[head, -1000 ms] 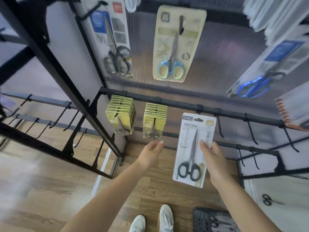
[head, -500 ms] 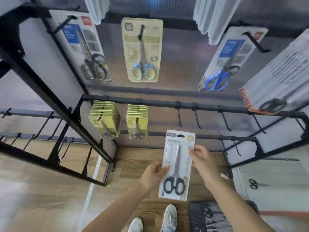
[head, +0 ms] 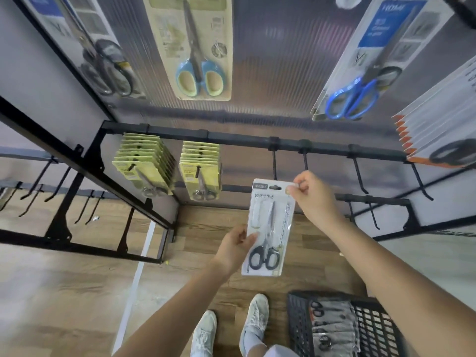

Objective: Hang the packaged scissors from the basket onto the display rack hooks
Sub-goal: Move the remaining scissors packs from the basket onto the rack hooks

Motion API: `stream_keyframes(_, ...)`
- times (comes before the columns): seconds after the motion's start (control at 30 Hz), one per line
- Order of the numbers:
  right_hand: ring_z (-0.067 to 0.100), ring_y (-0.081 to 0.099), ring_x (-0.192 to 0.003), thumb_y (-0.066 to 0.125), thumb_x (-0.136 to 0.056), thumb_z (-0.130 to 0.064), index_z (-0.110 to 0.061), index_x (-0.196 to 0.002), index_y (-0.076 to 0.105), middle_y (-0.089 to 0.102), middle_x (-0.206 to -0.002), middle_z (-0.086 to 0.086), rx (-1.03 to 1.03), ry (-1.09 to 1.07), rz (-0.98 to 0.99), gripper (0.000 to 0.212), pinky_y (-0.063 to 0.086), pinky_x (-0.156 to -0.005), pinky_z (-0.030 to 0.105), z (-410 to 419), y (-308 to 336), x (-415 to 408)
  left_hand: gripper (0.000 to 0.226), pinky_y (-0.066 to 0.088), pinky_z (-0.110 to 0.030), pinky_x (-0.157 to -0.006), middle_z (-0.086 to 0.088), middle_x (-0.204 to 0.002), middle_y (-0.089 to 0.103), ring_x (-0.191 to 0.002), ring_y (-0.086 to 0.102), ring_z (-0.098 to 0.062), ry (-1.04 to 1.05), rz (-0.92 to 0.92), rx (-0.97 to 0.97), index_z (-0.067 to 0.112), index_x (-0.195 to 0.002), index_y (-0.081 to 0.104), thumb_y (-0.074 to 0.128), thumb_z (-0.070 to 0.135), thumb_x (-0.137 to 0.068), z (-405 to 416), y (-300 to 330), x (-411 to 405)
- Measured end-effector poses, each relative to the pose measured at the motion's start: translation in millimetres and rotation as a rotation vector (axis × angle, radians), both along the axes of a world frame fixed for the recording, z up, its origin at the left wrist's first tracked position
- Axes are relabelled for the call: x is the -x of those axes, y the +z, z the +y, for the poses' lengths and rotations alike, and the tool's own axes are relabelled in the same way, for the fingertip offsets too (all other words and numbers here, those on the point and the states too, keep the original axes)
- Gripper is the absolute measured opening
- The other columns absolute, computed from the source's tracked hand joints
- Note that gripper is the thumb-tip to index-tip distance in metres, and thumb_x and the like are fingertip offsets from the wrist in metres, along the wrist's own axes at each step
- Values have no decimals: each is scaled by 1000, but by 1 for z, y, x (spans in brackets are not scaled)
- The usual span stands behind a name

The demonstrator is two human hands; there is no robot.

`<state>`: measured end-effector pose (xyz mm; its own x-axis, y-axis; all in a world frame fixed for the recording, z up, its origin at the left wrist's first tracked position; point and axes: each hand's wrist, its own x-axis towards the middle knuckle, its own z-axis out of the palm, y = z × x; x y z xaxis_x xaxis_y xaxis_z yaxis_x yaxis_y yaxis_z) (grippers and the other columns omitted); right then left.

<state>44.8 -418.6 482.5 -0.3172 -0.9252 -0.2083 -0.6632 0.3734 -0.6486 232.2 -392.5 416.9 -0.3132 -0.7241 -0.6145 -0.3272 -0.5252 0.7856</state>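
A white pack of black-handled scissors point(head: 269, 228) is held upright in front of the rack. My left hand point(head: 235, 247) pinches its lower left edge near the handles. My right hand point(head: 314, 197) pinches its top right corner. The pack's hang hole sits just below a bare black hook point(head: 274, 164) on the rack's middle rail point(head: 231, 137). A black basket point(head: 298, 320) with more packaged scissors stands on the floor at the lower right.
Two stacks of yellow scissor packs point(head: 144, 163) hang left of the bare hooks. Several larger packs hang above. More bare hooks point(head: 359, 173) run to the right, and a second rack point(head: 51, 191) stands at the left. My shoes point(head: 253, 323) are beside the basket.
My left hand came over and took the pack's lower edge. My right hand slid up to the top corner. The pack rose toward the bare hooks and the view tilted down.
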Motion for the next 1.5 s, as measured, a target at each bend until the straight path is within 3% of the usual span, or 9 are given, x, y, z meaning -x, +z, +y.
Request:
stream_keyframes(0.13,8,49,-68,56,-92,-23,-18,-90,49,53,-76,-8,-1,29,67,9,35,-56,20,-9,-5,4,16,44,-9,-64,6,-91,63,-81,58,-4,17,-55,11,12,-106,58,52,24,-96,-10,-6,7)
stream_keyframes(0.27,14,52,-66,55,-93,-21,-13,-88,51,57,-73,-2,-14,41,122,10,40,-60,30,-14,-7,8,20,49,-25,-80,-3,-101,65,-92,61,-16,17,-95,-2,11,-108,57,51,26,-97,-20,-12,14)
stream_keyframes(0.43,20,59,-74,52,-95,-23,-10,-95,55,64,-86,5,-28,101,211,14,51,-66,39,-23,-7,7,15,40,-15,-61,3,-94,60,-81,55,-8,29,-137,44,15,-105,51,46,27,-98,-33,-25,26)
stream_keyframes(0.83,19,57,-75,46,-96,-31,-12,-100,51,57,-91,1,190,150,405,20,52,-60,38,-55,-42,10,21,35,-20,-59,9,-73,48,-68,45,-6,74,-113,327,17,-85,46,44,33,-98,-91,-78,50)
stream_keyframes(0.93,17,55,-67,46,-96,-30,-11,-104,52,58,-87,1,223,195,522,21,48,-52,34,-60,-48,15,23,34,-18,-56,9,-69,44,-63,42,-5,76,-106,382,16,-82,45,44,32,-98,-105,-85,57)
stream_keyframes(1.03,17,52,-62,50,-96,-24,-9,-106,53,58,-83,2,223,219,633,18,37,-45,24,-63,-50,16,28,37,-27,-67,7,-75,48,-72,46,-10,82,-97,380,8,-95,49,42,34,-99,-113,-90,62)
stream_keyframes(1.17,20,54,-73,53,-93,-9,-11,-117,47,59,-103,7,155,200,725,25,32,-49,24,-63,-52,16,37,35,-30,-69,4,-76,47,-73,44,-13,40,-144,419,3,-98,50,38,38,-99,-119,-93,65)
stream_keyframes(1.33,20,48,-125,52,-94,-18,-11,-147,22,37,-147,7,168,223,670,62,48,-90,28,-46,-49,12,38,40,-29,-92,5,-117,53,-110,51,-16,-50,-179,423,16,-131,43,44,35,-98,-128,-89,65)
stream_keyframes(1.5,29,61,-110,72,-79,-25,-2,-130,52,59,-126,16,93,151,794,60,51,-87,39,8,-43,2,48,35,-30,-97,-11,-137,45,-126,42,-25,-150,-432,553,7,-139,33,42,31,-99,-91,-58,48)
